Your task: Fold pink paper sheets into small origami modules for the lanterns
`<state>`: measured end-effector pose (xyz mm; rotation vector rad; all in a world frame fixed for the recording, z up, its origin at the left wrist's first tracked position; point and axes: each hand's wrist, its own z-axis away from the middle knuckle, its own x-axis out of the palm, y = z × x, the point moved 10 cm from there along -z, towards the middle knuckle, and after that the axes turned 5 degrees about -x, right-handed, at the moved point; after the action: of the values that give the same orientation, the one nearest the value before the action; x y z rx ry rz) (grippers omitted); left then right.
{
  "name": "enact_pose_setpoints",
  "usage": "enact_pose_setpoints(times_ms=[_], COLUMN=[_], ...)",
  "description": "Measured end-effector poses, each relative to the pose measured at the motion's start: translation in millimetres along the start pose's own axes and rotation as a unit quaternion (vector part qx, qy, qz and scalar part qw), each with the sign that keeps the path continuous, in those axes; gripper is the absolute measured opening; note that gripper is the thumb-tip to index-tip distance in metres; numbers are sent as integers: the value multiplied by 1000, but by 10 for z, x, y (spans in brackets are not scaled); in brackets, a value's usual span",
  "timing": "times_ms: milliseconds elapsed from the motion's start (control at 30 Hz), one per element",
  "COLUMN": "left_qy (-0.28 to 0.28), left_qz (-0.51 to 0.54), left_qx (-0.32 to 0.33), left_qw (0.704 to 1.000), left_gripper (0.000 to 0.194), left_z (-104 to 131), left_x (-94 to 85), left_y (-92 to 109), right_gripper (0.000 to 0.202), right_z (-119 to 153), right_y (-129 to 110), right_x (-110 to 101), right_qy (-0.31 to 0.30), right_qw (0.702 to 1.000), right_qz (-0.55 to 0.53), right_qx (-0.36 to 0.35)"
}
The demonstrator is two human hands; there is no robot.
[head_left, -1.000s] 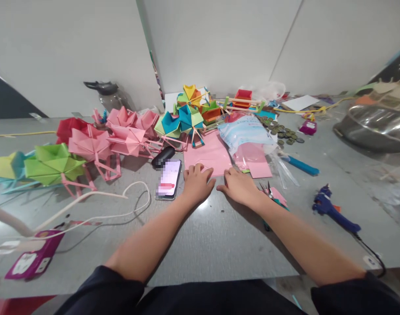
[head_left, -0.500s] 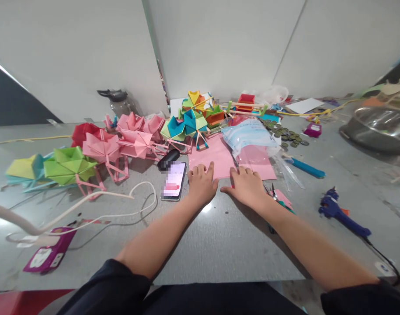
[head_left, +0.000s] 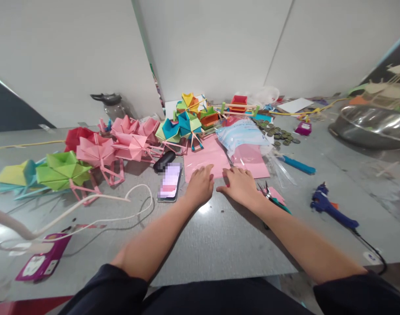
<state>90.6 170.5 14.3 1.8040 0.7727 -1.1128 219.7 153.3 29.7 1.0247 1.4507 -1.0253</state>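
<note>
Pink paper (head_left: 203, 159) lies flat on the grey table before me. My left hand (head_left: 200, 186) rests palm down on its near edge, fingers forward and lightly bent, holding nothing. Beside it, my right hand (head_left: 239, 183) also lies palm down on the paper's near edge, its thumb stretched towards the left hand. Just beyond the right hand, a light blue and clear plastic wrapper (head_left: 241, 133) covers part of the pink paper. A phone (head_left: 170, 181) with a lit screen is left of my left hand. Pliers (head_left: 275, 199) with teal handles lie by my right wrist.
Folded paper shapes in pink (head_left: 96, 151), green (head_left: 64, 170) and blue (head_left: 189, 122) crowd the left and back. On the right are a blue glue gun (head_left: 332, 208), a blue cutter (head_left: 298, 164), coins (head_left: 280, 134) and a metal bowl (head_left: 366, 127). A white cable (head_left: 150, 197) crosses the left side.
The camera view has turned slightly right, so the table's things sit further left. My left hand's fingers and thumb have drawn closer together; both hands stay at the paper's near edge.
</note>
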Motion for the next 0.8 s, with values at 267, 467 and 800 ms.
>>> enact_pose_setpoints(times_ms=[267,467,800], left_qy=[-8,1,10], left_qz=[48,70,108], left_qx=[-36,-51,-88], left_qw=[998,996,990], left_gripper=[54,50,54], left_z=[-21,-32,-48], left_x=[29,18,-10], left_y=[-92,-139,-207], right_gripper=[63,56,63], right_z=[31,49,18], right_y=[-68,-223,-276], right_x=[87,153,276], right_qy=[-50,-42,-57], right_qw=[997,994,991], right_qz=[31,33,-11], right_qx=[-42,-91,-122])
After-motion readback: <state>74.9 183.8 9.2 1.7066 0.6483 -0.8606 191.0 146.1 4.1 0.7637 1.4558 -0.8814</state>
